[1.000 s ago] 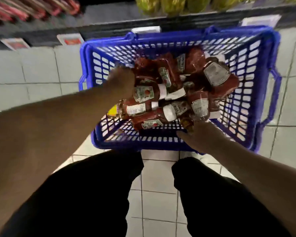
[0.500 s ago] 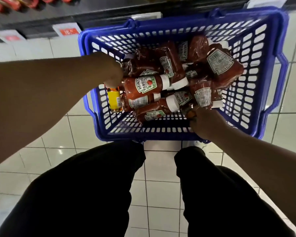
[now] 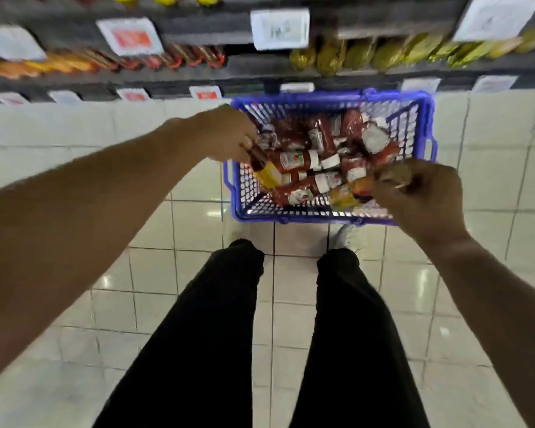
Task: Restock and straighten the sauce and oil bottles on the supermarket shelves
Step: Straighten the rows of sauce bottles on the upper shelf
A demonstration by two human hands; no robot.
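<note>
Bottles of red sauce with yellow labels, 2 of them, were held over the blue plastic mesh basket (image 3: 426, 125): the left hand (image 3: 226, 134) pinched one bottle (image 3: 264, 168) by its dark neck at the basket's 9 o'clock edge, and the right hand (image 3: 420, 193) gripped the other (image 3: 352, 191) at 5 o'clock. Roughly 10 red ketchup bottles (image 3: 297, 160) lay jumbled inside, the blur preventing an exact count. I judged that the loosely pinched left bottle could slip onto the tiles, or either lift could drag neighbouring bottles out.

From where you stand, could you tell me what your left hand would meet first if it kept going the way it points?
Probably the ketchup bottles piled in the blue basket. The left hand, gripping a yellow-labelled bottle, points right into the pile, though depth is unclear.
</note>
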